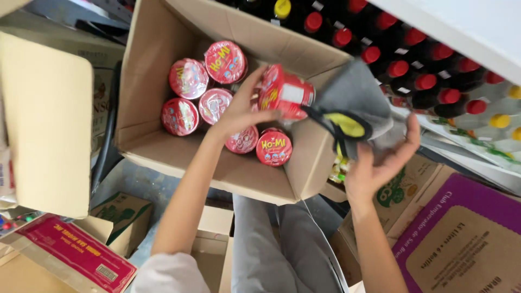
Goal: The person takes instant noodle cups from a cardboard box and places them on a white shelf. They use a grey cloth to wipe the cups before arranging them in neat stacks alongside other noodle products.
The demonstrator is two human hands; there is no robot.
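Seen from above, a person's left hand reaches into an open cardboard box at the centre of the frame, its fingers wrapped around a red noodle cup held tilted on its side just above the box. Six more red-lidded cups stand upright inside the box, to the left of and below the held one. To the right of centre, the right hand holds a grey cloth with black trim and a yellow patch, fingers spread and curled under it, the cloth touching the held cup's base. Along the upper right, rows of dark bottles with red caps and a few yellow caps fill a shelf. Flat cardboard cartons lie lower right.
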